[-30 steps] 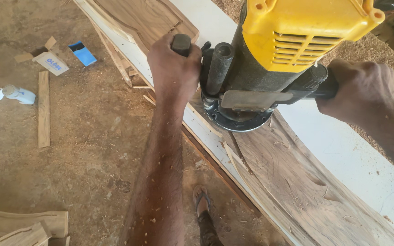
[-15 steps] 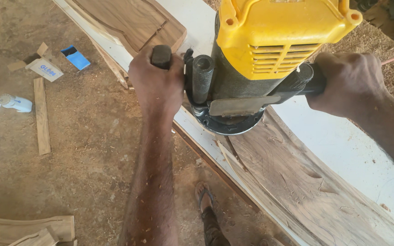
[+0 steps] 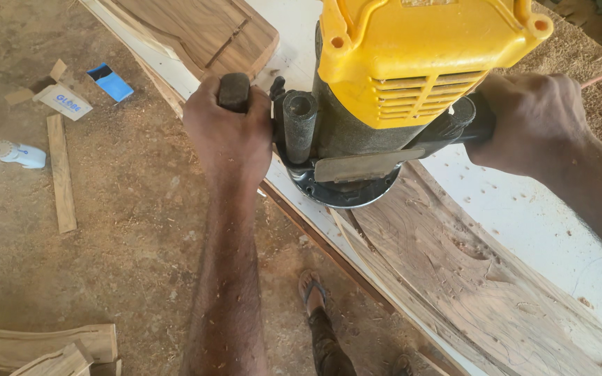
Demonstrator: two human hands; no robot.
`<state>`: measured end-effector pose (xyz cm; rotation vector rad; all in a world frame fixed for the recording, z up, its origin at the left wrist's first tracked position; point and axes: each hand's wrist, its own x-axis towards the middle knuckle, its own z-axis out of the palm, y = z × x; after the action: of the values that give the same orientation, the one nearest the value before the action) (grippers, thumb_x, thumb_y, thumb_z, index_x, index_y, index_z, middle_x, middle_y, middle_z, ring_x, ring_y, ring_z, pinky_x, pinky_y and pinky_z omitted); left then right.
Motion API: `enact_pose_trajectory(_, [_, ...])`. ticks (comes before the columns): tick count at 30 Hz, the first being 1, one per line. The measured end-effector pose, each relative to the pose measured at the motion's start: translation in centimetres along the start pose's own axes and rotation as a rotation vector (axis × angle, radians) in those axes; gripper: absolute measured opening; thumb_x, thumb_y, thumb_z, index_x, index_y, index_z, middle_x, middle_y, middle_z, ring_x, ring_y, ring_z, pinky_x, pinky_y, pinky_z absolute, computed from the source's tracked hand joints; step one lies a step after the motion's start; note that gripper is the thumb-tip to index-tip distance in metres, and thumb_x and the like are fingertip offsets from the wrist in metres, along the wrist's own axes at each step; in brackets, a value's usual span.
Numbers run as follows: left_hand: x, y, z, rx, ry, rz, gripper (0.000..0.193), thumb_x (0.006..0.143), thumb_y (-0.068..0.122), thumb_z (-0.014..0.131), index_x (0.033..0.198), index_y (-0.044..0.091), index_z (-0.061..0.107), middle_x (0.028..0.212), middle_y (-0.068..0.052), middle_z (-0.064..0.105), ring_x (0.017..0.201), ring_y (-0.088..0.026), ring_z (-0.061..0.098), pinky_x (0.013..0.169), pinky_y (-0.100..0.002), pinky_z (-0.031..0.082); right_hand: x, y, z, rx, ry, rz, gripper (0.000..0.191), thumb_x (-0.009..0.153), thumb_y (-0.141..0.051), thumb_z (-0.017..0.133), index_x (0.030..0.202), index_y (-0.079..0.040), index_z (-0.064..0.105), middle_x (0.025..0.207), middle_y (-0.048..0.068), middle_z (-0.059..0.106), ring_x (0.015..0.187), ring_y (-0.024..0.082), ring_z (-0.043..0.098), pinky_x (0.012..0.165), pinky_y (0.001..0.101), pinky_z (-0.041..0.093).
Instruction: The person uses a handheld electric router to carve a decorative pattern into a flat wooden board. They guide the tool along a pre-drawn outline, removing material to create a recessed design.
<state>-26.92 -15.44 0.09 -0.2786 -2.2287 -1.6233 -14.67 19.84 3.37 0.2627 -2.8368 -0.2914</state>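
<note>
Fingers of the left hand (image 3: 230,136) are curling tight around the router's black side handle (image 3: 234,90), and those of the right hand (image 3: 532,122) are wrapping closed over the opposite handle (image 3: 469,122). Between the two sets of fingers, the yellow-topped router (image 3: 391,90) is sitting with its round black base on the curved wooden board (image 3: 468,278). Beyond the right fingers, the board is lying on a white bench top (image 3: 552,230). Below the left fingers, a sandalled foot (image 3: 313,289) is standing on the sawdusty floor (image 3: 134,230).

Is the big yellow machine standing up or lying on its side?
Standing up. The yellow machine sits on its round black base, flat on the curved wooden board; left hand and right hand each hold a side handle.
</note>
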Motion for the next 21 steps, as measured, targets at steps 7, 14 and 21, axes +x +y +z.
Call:
enact_pose_trajectory(7, [-0.2,0.8,-0.5,-0.016,-0.009,-0.028,0.014,0.084,0.009,0.068,0.074,0.003,0.059,0.061,0.000,0.056,0.054,-0.012,0.051,0.049,-0.031,0.038,0.7,-0.7,-0.9,-0.080,-0.020,-0.024,0.009,0.087,-0.010,0.068,0.091,-0.003,0.067,0.056,0.005,0.057,0.042,0.014,0.054,0.034,0.0287,0.043])
enact_pose_trajectory(14, [-0.3,1.1,-0.6,0.012,0.001,-0.024,0.014,0.085,0.010,0.068,0.076,0.004,0.060,0.062,-0.001,0.055,0.055,-0.013,0.050,0.050,-0.032,0.036,1.4,-1.8,-2.1,-0.024,0.043,-0.068,0.014,0.086,-0.011,0.068,0.098,-0.003,0.069,0.060,0.007,0.061,0.045,0.015,0.056,0.037,0.0289,0.046])
enact_pose_trajectory(21, [-0.6,0.5,-0.7,0.067,0.024,-0.004,0.016,0.084,0.008,0.070,0.074,0.005,0.058,0.062,0.001,0.052,0.054,-0.012,0.048,0.049,-0.032,0.035,1.1,-0.6,-1.2,-0.074,-0.063,0.002,0.011,0.090,-0.011,0.064,0.081,-0.006,0.063,0.050,0.003,0.050,0.038,0.012,0.049,0.032,0.0267,0.040])
